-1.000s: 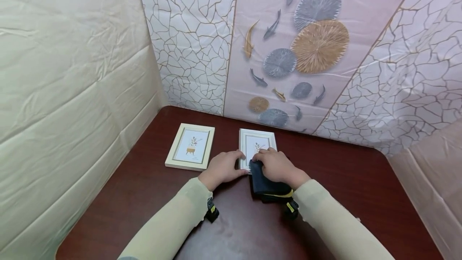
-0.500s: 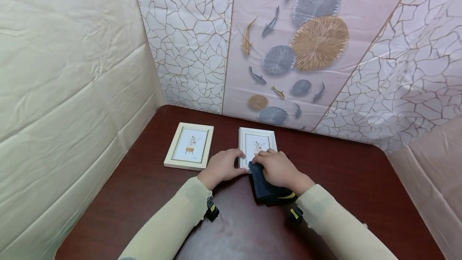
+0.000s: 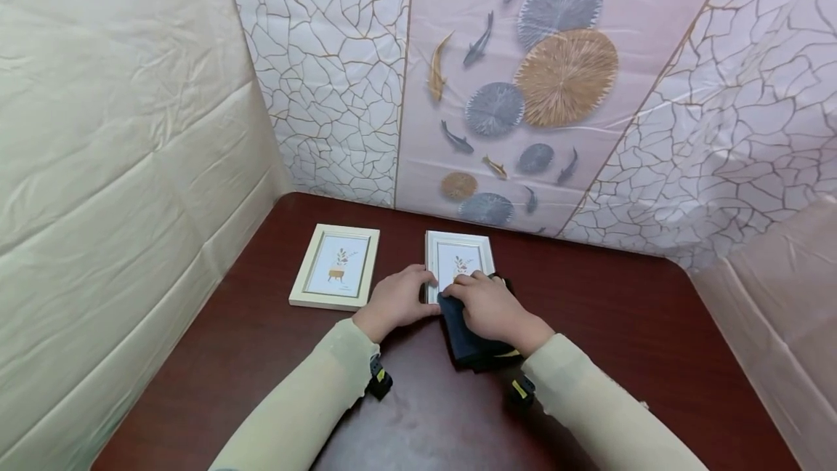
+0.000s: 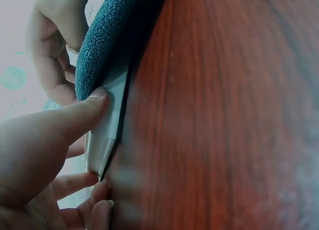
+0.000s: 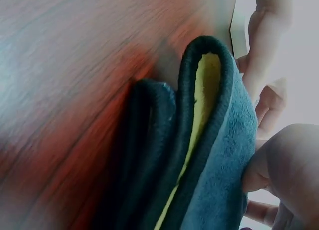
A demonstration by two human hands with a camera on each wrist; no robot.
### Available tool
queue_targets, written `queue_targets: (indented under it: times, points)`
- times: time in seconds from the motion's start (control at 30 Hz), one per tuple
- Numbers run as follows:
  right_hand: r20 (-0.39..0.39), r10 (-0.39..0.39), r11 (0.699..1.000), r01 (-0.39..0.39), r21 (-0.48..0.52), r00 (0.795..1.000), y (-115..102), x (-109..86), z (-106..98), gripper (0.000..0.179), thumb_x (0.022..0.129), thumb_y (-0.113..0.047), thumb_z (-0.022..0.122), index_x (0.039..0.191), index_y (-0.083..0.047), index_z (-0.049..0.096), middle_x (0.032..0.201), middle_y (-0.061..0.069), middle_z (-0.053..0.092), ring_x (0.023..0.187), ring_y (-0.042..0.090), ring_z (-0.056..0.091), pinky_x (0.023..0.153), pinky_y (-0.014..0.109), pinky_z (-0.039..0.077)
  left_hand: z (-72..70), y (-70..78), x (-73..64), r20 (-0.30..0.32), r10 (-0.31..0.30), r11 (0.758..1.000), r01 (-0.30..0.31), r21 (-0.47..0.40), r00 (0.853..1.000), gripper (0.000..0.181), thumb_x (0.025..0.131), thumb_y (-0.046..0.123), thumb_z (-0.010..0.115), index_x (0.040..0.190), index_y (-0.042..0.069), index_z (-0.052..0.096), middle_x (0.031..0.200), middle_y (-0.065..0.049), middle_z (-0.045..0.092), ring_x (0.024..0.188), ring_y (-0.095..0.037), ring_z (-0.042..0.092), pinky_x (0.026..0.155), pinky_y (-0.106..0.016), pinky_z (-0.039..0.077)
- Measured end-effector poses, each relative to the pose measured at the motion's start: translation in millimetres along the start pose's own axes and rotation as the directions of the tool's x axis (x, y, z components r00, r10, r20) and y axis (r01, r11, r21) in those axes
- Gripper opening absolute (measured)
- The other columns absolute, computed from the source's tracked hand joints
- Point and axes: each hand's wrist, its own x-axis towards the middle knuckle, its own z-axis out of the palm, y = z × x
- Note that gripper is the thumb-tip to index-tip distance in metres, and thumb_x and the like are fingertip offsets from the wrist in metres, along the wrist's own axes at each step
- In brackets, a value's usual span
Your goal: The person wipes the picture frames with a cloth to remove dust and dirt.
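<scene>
A white picture frame (image 3: 458, 254) with a potted-plant print lies on the dark red table. My left hand (image 3: 396, 298) grips its near left corner; in the left wrist view the thumb (image 4: 84, 113) presses the near edge (image 4: 110, 115) and the fingers lie around the corner. With curled fingers my right hand (image 3: 489, 305) holds a folded dark blue cloth (image 3: 466, 344) over the frame's near right part. The cloth's yellow inner side (image 5: 205, 85) shows between its folds in the right wrist view. Hand and cloth hide the frame's lower right.
A cream picture frame (image 3: 335, 267) with a similar print lies flat to the left of my left hand. Behind the table (image 3: 575, 296) hangs a patterned cloth wall (image 3: 340, 93), and plain beige cloth (image 3: 131, 129) covers the left side.
The right hand and cloth have shifted slightly over the frame, and less yellow shows at the cloth's near end. My left hand keeps its grip at the corner. The head view has turned slightly.
</scene>
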Motion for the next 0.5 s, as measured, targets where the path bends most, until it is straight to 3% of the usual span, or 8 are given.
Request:
queue_targets:
  times: [0.17, 0.5]
  points:
    - [0.004, 0.004, 0.997, -0.004, -0.073, 1.0, -3.8, 5.9, 1.7, 0.036, 0.107, -0.005, 0.061, 0.134, -0.023, 0.077, 0.123, 0.003, 0.07, 0.102, 0.029, 0.062, 0.081, 0.054, 0.052, 0.2, -0.4, 1.5, -0.008, -0.016, 1.0, 0.016, 0.009, 1.0, 0.046, 0.097, 0.054, 0.084, 0.132, 0.026, 0.075, 0.16, -0.003, 0.057, 0.128, -0.026, 0.068, 0.096, -0.044, 0.059]
    - [0.017, 0.015, 0.981, -0.012, -0.194, 1.0, -1.1, 6.7, 4.1, 0.03, 0.107, -0.013, 0.069, 0.132, -0.029, 0.076, 0.12, 0.001, 0.07, 0.103, 0.027, 0.064, 0.078, 0.052, 0.047, 5.8, 0.2, 3.0, -0.018, -0.041, 0.999, 0.041, -0.018, 0.999, 0.048, 0.095, 0.056, 0.084, 0.132, 0.027, 0.075, 0.157, 0.001, 0.06, 0.13, -0.022, 0.067, 0.098, -0.044, 0.058]
